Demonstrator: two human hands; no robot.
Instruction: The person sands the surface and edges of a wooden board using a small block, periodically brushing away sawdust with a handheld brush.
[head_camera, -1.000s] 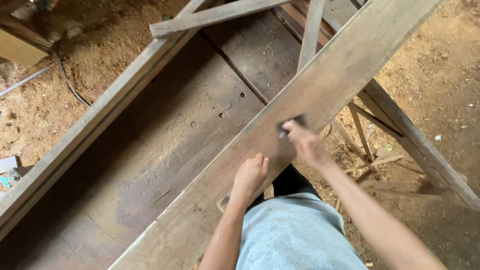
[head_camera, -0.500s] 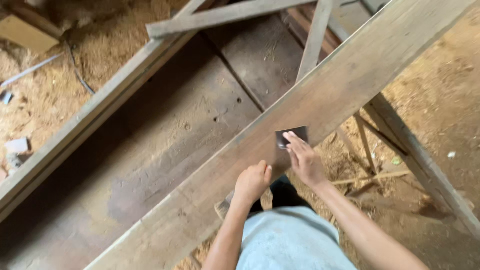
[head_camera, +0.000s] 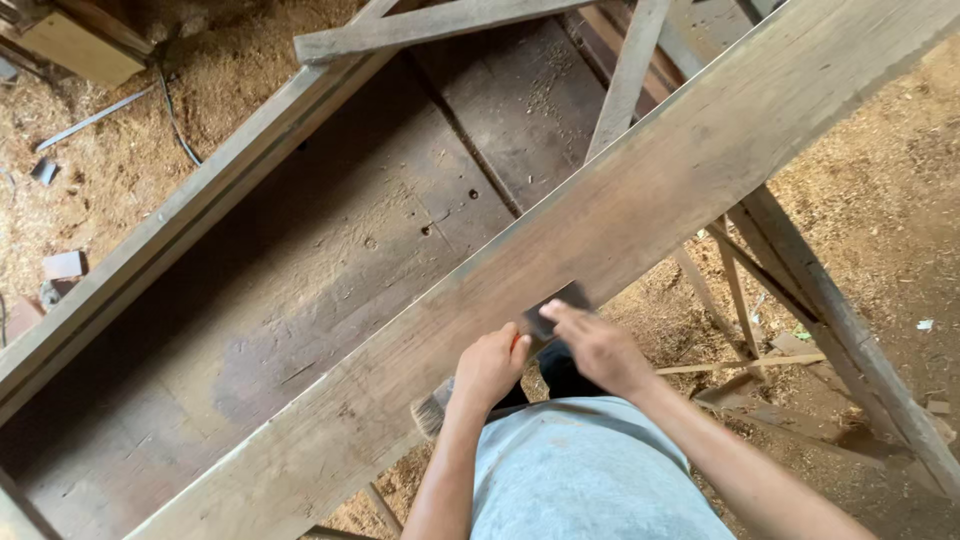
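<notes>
A long pale wooden plank (head_camera: 640, 210) runs diagonally from the lower left to the upper right. Both my hands are at its near edge. My left hand (head_camera: 490, 365) is closed around a small tool with a red part, and a brush's bristles (head_camera: 430, 412) stick out below the plank edge beside my wrist. My right hand (head_camera: 600, 348) presses its fingers on a dark flat rectangular piece (head_camera: 556, 306) lying on the plank edge. The two hands are almost touching.
Beyond the plank lies a wide dark worn board (head_camera: 330, 290) with a raised wooden rail (head_camera: 170, 235) along its left side. Slanted trestle legs (head_camera: 830, 320) stand at the right. Sawdust covers the ground (head_camera: 880, 190), with scraps and a cable (head_camera: 170, 110) at the upper left.
My right hand and the dark piece have slid down along the plank edge toward my left hand. The view has shifted slightly.
</notes>
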